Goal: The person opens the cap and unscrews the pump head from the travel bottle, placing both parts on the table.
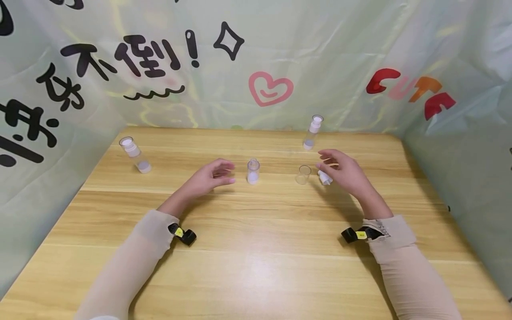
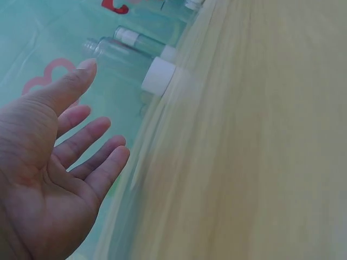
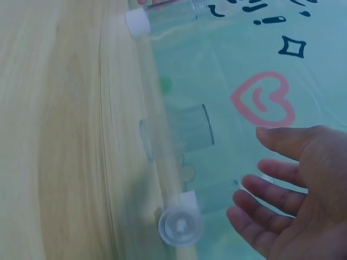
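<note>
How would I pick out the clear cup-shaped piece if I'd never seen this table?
On the wooden table, find the right hand in the head view. Between the white piece beside that hand and the bottle near the left hand stands the clear cup-shaped piece. Unlike both neighbours, it is see-through all over, with no white part.

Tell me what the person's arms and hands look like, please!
The left hand and right hand are bare, with no gloves. Both arms wear long, pale beige sleeves: a left sleeve and a right sleeve. Each wrist has a small black device with a yellow label, the left device and the right device. Dark lettering shows near the right cuff.
</note>
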The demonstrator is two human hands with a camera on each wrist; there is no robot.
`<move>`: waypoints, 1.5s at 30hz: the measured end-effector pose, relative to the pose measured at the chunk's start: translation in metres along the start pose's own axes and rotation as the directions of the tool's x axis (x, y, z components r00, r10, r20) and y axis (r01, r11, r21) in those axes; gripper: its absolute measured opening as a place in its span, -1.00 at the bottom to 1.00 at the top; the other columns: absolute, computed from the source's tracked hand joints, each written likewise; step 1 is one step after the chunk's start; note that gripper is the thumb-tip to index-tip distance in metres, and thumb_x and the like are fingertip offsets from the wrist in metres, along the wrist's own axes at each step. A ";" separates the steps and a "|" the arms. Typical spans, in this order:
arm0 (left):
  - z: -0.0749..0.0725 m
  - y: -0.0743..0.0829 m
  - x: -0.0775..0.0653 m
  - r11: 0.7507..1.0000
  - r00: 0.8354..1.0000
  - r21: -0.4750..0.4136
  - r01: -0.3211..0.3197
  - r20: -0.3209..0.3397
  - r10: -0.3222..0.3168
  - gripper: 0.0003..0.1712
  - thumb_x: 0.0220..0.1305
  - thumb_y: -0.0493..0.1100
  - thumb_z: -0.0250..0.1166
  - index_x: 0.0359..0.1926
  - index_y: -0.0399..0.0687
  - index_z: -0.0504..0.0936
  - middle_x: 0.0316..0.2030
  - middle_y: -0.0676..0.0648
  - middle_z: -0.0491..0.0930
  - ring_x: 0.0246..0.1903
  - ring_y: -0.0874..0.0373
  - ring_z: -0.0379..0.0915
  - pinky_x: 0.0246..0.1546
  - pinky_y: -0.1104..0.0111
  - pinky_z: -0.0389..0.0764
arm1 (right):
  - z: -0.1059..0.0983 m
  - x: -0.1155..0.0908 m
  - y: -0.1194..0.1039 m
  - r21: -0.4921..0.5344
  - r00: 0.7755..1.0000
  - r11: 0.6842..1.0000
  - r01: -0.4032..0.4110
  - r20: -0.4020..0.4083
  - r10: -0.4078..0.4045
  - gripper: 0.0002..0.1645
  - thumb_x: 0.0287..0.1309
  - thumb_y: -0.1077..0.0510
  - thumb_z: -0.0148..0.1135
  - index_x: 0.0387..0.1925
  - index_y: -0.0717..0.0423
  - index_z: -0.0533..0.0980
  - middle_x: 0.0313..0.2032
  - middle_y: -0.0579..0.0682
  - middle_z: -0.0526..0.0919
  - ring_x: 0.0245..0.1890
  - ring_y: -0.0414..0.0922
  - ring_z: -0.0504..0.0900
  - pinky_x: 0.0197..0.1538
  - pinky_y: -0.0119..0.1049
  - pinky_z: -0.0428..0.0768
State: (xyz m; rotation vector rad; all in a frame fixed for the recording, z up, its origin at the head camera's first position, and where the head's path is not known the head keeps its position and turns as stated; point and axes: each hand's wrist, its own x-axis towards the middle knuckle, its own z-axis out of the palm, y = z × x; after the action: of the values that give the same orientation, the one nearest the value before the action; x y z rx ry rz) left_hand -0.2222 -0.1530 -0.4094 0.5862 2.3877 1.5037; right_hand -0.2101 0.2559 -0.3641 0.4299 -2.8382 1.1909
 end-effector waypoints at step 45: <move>-0.094 -0.024 -0.101 0.981 0.780 0.108 0.164 -0.623 -0.062 -0.43 0.31 0.10 0.30 0.15 -0.22 0.53 -0.05 0.02 0.58 -0.10 0.34 0.45 -0.10 0.63 0.47 | 0.054 0.009 -0.071 0.051 0.943 0.946 0.321 -0.110 -0.315 -0.51 0.27 0.18 0.31 0.19 0.23 0.46 0.08 0.16 0.55 0.05 0.03 0.55 0.10 -0.09 0.59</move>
State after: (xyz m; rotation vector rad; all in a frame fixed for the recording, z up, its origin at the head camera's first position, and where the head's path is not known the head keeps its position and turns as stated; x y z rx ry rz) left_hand -0.1773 -0.2838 -0.3898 -0.0633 2.9774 1.6491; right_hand -0.1959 0.1680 -0.3516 0.7745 -2.5232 1.2060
